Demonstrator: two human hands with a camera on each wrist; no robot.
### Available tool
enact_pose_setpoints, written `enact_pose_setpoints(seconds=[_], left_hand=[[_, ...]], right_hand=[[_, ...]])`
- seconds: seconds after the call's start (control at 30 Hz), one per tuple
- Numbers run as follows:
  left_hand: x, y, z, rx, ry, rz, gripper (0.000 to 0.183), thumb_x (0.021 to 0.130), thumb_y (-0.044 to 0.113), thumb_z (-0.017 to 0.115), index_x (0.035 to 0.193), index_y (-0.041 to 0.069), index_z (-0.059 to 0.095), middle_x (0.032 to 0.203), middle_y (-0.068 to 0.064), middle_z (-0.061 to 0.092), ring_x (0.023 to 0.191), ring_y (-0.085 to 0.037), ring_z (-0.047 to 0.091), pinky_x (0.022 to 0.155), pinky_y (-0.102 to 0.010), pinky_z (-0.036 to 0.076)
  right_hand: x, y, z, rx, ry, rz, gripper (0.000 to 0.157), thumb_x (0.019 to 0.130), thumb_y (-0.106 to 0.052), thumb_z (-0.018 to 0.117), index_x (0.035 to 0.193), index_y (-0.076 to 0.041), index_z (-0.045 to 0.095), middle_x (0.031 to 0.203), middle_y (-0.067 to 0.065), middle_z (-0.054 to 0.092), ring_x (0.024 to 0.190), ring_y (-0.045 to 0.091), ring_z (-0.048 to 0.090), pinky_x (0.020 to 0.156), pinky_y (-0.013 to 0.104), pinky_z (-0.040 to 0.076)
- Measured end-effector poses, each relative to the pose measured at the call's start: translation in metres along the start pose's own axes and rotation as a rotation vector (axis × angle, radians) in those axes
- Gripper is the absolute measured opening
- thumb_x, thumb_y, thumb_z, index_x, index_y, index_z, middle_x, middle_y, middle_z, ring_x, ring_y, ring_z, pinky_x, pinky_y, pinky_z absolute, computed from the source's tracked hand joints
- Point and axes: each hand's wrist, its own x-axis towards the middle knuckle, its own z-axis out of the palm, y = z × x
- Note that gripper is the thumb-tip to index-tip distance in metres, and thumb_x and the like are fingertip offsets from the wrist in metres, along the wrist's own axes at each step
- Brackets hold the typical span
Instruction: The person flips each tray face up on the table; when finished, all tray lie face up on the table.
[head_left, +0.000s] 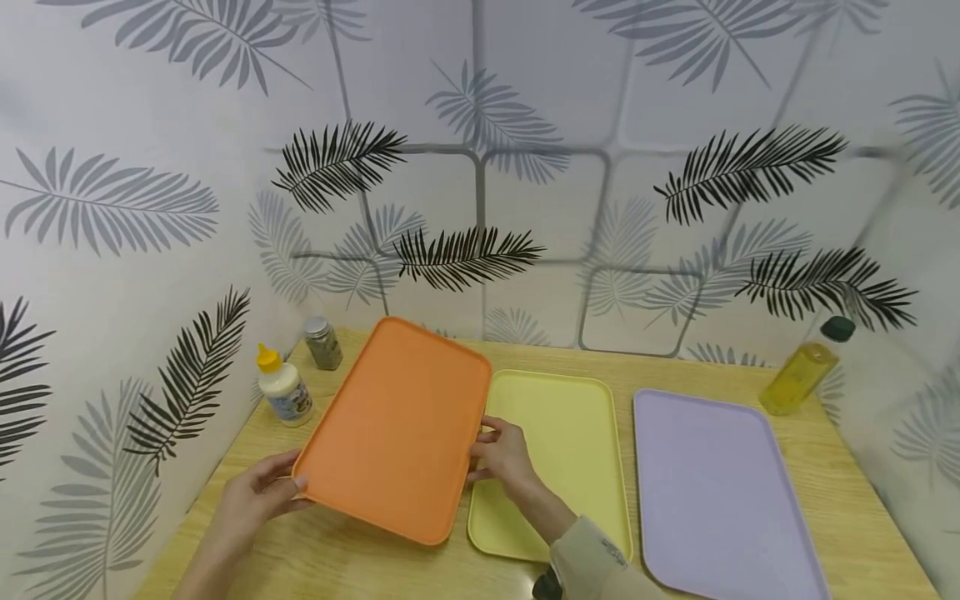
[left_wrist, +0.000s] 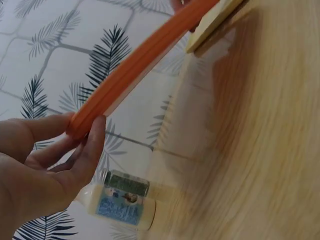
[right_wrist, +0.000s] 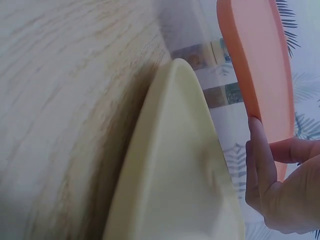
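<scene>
An orange tray (head_left: 397, 425) is held tilted above the table by both hands. My left hand (head_left: 255, 500) grips its near left corner, thumb on the rim and fingers underneath; the left wrist view shows this pinch on the tray's edge (left_wrist: 130, 75). On the opposite long side, my right hand (head_left: 506, 458) pinches the right edge, also seen in the right wrist view, where the hand (right_wrist: 285, 175) holds the rim. Below the right forearm a yellow tray (head_left: 555, 433) lies flat on the table. A purple tray (head_left: 712, 492) lies to its right.
A white bottle with a yellow cap (head_left: 285, 387) and a small grey-lidded jar (head_left: 323, 343) stand at the back left of the wooden table (head_left: 337, 562). A bottle of yellow liquid (head_left: 801, 379) stands at the back right. Leaf-patterned walls (head_left: 540, 200) enclose the back and sides.
</scene>
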Motion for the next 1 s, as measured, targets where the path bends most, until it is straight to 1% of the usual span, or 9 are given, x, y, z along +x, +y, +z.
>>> enact_pose_setpoints(seconds=[0.13,0.23,0.33,0.4,0.47,0.57,0.67,0.8,1.0], left_hand=[[0.017,0.000,-0.011,0.081,-0.087,-0.015,0.059,0.096,0.030,0.061,0.140,-0.005,0.044,0.130,-0.016,0.058,0.098,-0.009,0.064,0.082,-0.037,0.056],[0.030,0.000,-0.016,0.098,-0.174,-0.034,0.060,0.097,0.032,0.057,0.144,-0.003,0.041,0.135,-0.014,0.055,0.101,-0.009,0.063,0.080,-0.038,0.056],[0.042,0.000,-0.020,0.114,-0.257,-0.028,0.062,0.099,0.031,0.055,0.147,-0.002,0.033,0.129,-0.014,0.058,0.098,-0.015,0.064,0.076,-0.042,0.057],[0.049,0.001,-0.021,0.139,-0.286,-0.023,0.063,0.099,0.031,0.054,0.149,-0.001,0.031,0.123,-0.012,0.061,0.094,-0.018,0.065,0.071,-0.042,0.058],[0.055,0.002,-0.022,0.175,-0.295,-0.013,0.063,0.099,0.030,0.056,0.148,-0.001,0.031,0.119,-0.013,0.062,0.091,-0.020,0.065,0.065,-0.042,0.058],[0.062,0.002,-0.021,0.215,-0.286,-0.017,0.061,0.098,0.030,0.057,0.147,0.000,0.035,0.124,-0.018,0.059,0.092,-0.021,0.064,0.062,-0.040,0.058],[0.070,0.002,-0.019,0.241,-0.265,-0.021,0.056,0.099,0.028,0.055,0.146,0.001,0.039,0.129,-0.021,0.056,0.093,-0.022,0.063,0.062,-0.039,0.058],[0.077,0.002,-0.017,0.269,-0.235,-0.010,0.052,0.100,0.026,0.054,0.144,0.001,0.042,0.125,-0.021,0.059,0.090,-0.023,0.065,0.063,-0.037,0.058],[0.087,0.005,-0.016,0.325,-0.241,0.053,0.049,0.100,0.020,0.055,0.139,-0.008,0.044,0.114,-0.023,0.064,0.078,-0.025,0.068,0.060,-0.038,0.058]], right_hand=[[-0.004,0.002,-0.006,0.006,-0.028,0.008,0.059,0.081,0.009,0.061,0.137,0.012,0.042,0.101,0.024,0.062,0.077,0.026,0.068,0.057,0.036,0.058],[-0.009,0.004,-0.008,-0.007,-0.055,0.013,0.060,0.081,0.009,0.061,0.138,0.012,0.041,0.099,0.022,0.062,0.075,0.024,0.068,0.057,0.037,0.058],[-0.014,0.006,-0.009,-0.022,-0.076,0.011,0.061,0.080,0.009,0.060,0.137,0.013,0.041,0.099,0.021,0.059,0.074,0.023,0.066,0.057,0.038,0.058],[-0.017,0.006,-0.008,-0.017,-0.084,0.006,0.061,0.079,0.010,0.060,0.137,0.014,0.041,0.099,0.021,0.057,0.074,0.023,0.066,0.057,0.039,0.058],[-0.020,0.004,-0.008,-0.005,-0.086,0.002,0.061,0.079,0.011,0.060,0.137,0.014,0.042,0.099,0.022,0.055,0.075,0.024,0.066,0.057,0.040,0.058],[-0.024,0.002,-0.007,0.017,-0.075,-0.008,0.062,0.078,0.013,0.060,0.137,0.013,0.042,0.099,0.022,0.054,0.074,0.026,0.066,0.057,0.042,0.058],[-0.025,0.000,-0.007,0.025,-0.061,-0.014,0.063,0.078,0.013,0.061,0.137,0.013,0.042,0.098,0.022,0.053,0.074,0.025,0.065,0.057,0.043,0.058],[-0.025,0.001,-0.005,0.029,-0.044,-0.019,0.061,0.079,0.013,0.060,0.137,0.014,0.042,0.098,0.021,0.051,0.075,0.024,0.063,0.057,0.043,0.058],[-0.023,-0.001,0.001,0.030,-0.037,-0.011,0.060,0.080,0.013,0.060,0.137,0.016,0.040,0.100,0.022,0.048,0.080,0.026,0.059,0.059,0.041,0.058]])
